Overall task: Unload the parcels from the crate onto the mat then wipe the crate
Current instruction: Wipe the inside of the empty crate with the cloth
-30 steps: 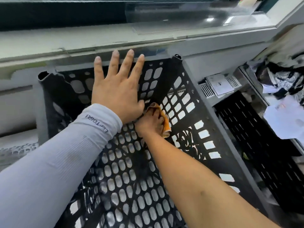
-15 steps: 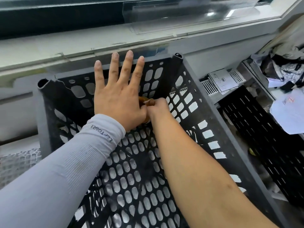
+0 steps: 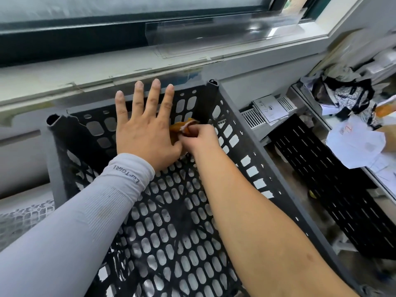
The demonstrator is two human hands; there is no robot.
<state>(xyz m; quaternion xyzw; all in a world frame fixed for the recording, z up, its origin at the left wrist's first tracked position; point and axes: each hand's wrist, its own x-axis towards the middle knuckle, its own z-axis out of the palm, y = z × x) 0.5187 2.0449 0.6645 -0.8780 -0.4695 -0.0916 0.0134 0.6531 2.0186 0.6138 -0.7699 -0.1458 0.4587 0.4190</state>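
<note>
Inside the crate (image 3: 252, 133), left hand (image 3: 143, 133) splayed flat — right hand (image 3: 199, 138) pinching cloth (image 3: 182, 127).

Black perforated crate (image 3: 246, 133) under window sill (image 3: 107, 69), interior bare. Left hand (image 3: 145, 133), grey sleeve (image 3: 90, 213) on arm, flat with fingers spread against far wall of crate. Right hand (image 3: 199, 138) just beside it, curled round orange cloth (image 3: 182, 128), cloth at far right corner inside crate. Second black slotted panel (image 3: 334, 189) lies right of crate. Crumpled papers (image 3: 355, 144) and dark bags (image 3: 342, 91) heaped far right.
</note>
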